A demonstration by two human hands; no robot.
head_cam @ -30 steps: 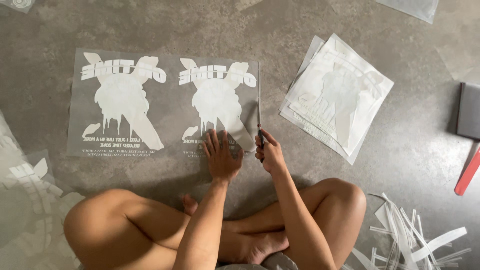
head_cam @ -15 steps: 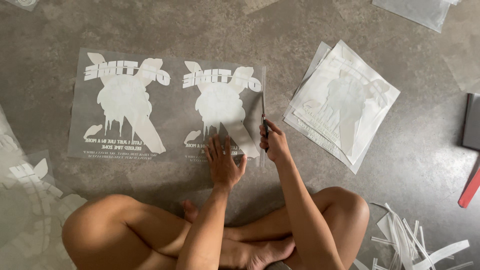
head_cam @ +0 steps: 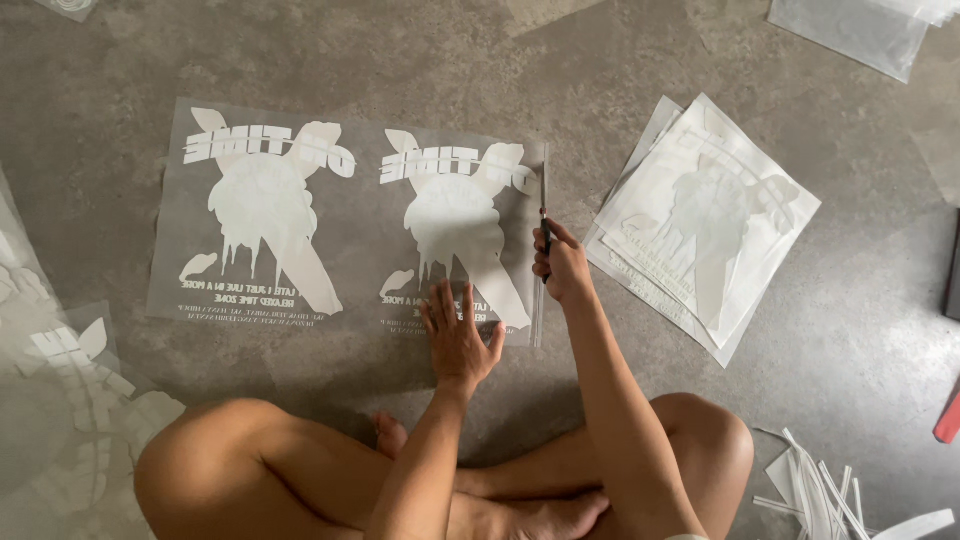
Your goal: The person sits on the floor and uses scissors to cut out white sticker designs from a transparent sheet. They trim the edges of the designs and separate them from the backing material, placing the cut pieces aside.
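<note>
Since half a second my right hand (head_cam: 562,265) moved further up the sheet edge, clear printed sheet (head_cam: 350,225) flat under my left hand (head_cam: 458,340), left fingers spread open pressing it, cut stack (head_cam: 705,225) right of my right fingers, scissors (head_cam: 544,205) gripped in closed right fingers

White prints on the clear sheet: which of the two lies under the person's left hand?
The right print: the left hand presses its lower edge. The left print lies untouched.
</note>
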